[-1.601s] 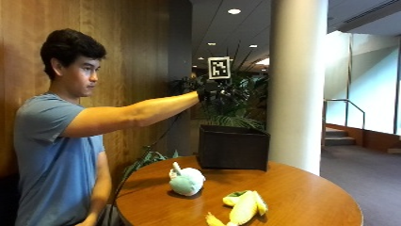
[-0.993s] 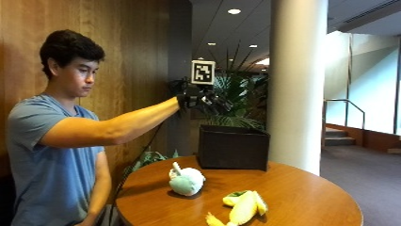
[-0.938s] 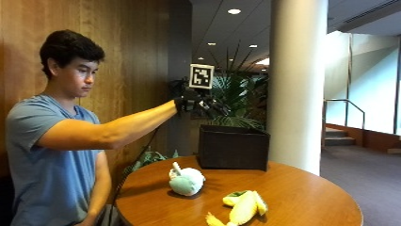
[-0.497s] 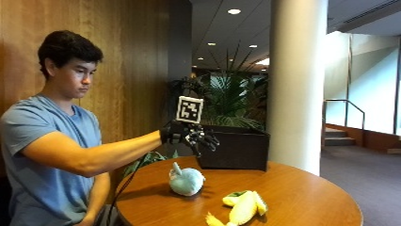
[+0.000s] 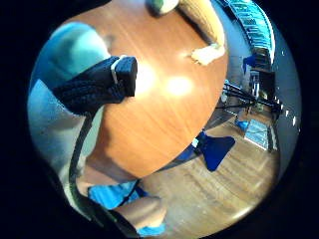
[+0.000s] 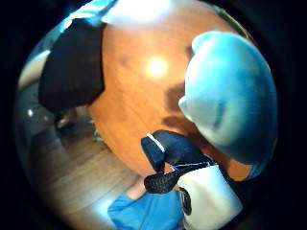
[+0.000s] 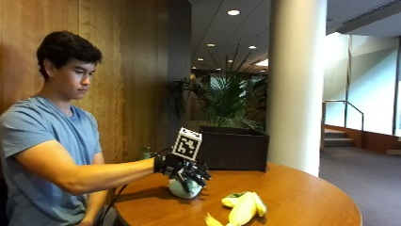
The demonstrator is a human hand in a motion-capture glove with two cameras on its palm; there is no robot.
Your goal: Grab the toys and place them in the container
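Person: sits at the near left edge of the round wooden worktop (image 7: 300, 193), with the right arm reaching out over it.
Right hand (image 7: 183, 170): in a black glove, right above the pale blue-green soft toy (image 7: 185, 189), with the fingers (image 7: 199, 173) spread and pointing down at it.
Fingers: they hang loosely bent just over the toy. I cannot tell if they touch it. They are not wrapped round it.
Pale blue-green soft toy: round, lying on the worktop near its left edge. In the thumb side palm view it looks big and close to the palm (image 6: 230, 96). A gloved fingertip (image 6: 165, 148) sits beside it, with bare wood showing between them.
Yellow soft toy (image 7: 241, 209): long, with a bit of green on it. It lies near the front edge of the worktop, well apart from the hand. In the little finger side palm view one end of it shows at the far side of the worktop (image 5: 207, 30).
Container (image 7: 233, 148): a dark box at the back edge of the worktop, behind the round toy. I cannot see inside it.
Plant (image 7: 225, 101): tall green leaves stand behind the container.
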